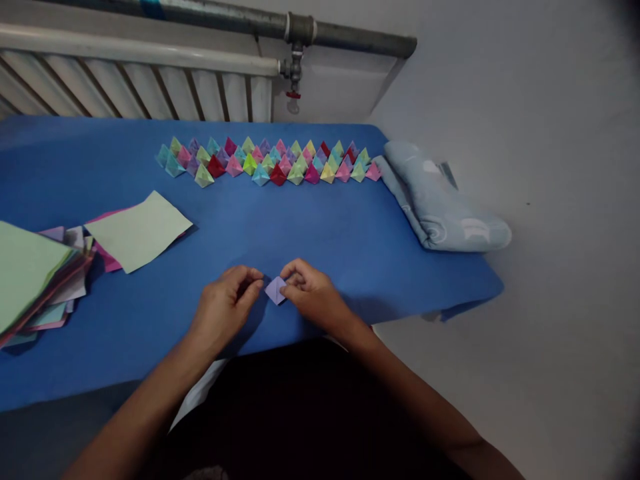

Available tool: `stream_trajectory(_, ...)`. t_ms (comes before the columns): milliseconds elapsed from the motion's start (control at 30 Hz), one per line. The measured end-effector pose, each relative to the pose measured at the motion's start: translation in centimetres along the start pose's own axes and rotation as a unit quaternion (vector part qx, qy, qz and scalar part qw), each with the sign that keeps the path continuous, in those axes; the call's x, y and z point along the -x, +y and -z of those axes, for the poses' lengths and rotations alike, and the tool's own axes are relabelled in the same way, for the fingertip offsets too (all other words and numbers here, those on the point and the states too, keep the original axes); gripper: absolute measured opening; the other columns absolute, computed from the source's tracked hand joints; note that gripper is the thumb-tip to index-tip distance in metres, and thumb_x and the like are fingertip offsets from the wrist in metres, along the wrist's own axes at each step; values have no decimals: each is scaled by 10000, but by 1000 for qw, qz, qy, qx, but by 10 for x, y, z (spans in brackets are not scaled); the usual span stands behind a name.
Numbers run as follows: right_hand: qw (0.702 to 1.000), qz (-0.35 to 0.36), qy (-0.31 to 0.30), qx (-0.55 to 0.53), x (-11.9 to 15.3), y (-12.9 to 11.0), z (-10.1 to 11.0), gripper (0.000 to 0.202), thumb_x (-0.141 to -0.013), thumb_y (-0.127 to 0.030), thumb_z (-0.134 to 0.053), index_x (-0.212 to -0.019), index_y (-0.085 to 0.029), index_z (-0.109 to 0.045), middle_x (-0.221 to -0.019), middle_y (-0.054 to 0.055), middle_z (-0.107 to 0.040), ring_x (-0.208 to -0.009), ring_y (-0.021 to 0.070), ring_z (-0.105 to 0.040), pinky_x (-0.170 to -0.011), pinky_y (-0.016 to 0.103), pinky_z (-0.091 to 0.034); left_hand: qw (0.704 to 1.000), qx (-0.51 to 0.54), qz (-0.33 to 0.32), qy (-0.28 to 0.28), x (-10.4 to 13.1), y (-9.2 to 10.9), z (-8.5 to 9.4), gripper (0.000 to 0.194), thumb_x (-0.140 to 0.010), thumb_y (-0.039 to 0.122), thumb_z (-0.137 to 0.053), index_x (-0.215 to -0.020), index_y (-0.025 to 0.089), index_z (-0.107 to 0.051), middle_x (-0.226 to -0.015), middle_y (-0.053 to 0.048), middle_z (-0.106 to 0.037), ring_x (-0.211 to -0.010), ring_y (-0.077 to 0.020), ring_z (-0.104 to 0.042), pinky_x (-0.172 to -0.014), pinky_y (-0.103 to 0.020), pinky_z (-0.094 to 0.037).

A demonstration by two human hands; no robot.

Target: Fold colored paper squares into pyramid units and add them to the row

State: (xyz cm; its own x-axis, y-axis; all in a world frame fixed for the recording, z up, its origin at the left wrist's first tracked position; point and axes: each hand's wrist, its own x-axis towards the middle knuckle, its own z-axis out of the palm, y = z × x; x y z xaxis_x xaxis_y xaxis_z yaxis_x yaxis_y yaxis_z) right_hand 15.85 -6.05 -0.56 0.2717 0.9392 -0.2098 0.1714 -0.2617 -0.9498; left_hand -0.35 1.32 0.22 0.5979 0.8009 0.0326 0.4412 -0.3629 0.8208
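Observation:
A small square of folded lilac paper [275, 291], with a crease down its middle, is held near the front edge of the blue-covered table. My right hand [313, 293] grips its right side, the thumb lying over the paper. Just off the paper's left corner is my left hand [227, 303], its thumb and forefinger curled toward each other with a small gap between the tips. Nothing shows between those fingers.
Rows of small folded paper pieces [277, 175] in many colours stand at the back of the blue table cover [220, 220]. Loose green and pink sheets [140, 230] and a thick paper stack [30, 273] lie left. A folded grey-blue cloth [440, 200] is at right; a radiator [135, 87] stands behind.

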Motion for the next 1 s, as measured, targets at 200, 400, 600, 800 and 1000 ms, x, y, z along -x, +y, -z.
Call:
stream_trajectory(200,998,-38,-58,11,-8,-6,4,110,-731,-130,-568,-779,-214,-515,-548,-99,-494,-482,72,-418,-482,199,-304,928,-197,-317,5,9,-16,1,201,-919,142,-488,-1050,195,-630,-1059,-65,-706,-975,-203,-635,-868,-376,-447)
stream_trajectory(400,977,46,-65,197,-5,-12,5,140,-791,-78,-515,-739,-191,-579,-651,-39,-579,-614,98,-515,-605,231,-376,900,-229,-371,8,6,-22,-8,168,-932,150,-517,-1029,172,-652,-1019,-72,-729,-977,-214,-643,-880,-391,-429)
stream_trajectory(600,927,174,-49,329,15,-8,14,153,-893,-135,-515,-892,-160,-666,-892,55,-641,-836,153,-582,-787,288,-433,895,-254,-368,1,10,-18,-10,173,-936,150,-523,-1029,160,-669,-1032,-70,-735,-985,-228,-645,-867,-400,-426)
stream_trajectory(800,907,238,-71,342,24,11,21,215,-853,-111,-570,-1048,-179,-633,-1069,69,-679,-956,182,-595,-885,349,-431,895,-254,-367,8,12,-20,-9,158,-931,182,-558,-1049,149,-657,-1055,-76,-735,-943,-220,-664,-870,-411,-426)
stream_trajectory(1000,886,264,-68,376,22,20,22,178,-949,-209,-508,-1054,-170,-646,-1050,90,-675,-939,190,-594,-854,349,-463,893,-257,-370,13,10,-22,-10,138,-945,182,-538,-1005,185,-662,-1027,-43,-740,-920,-200,-666,-861,-395,-422)
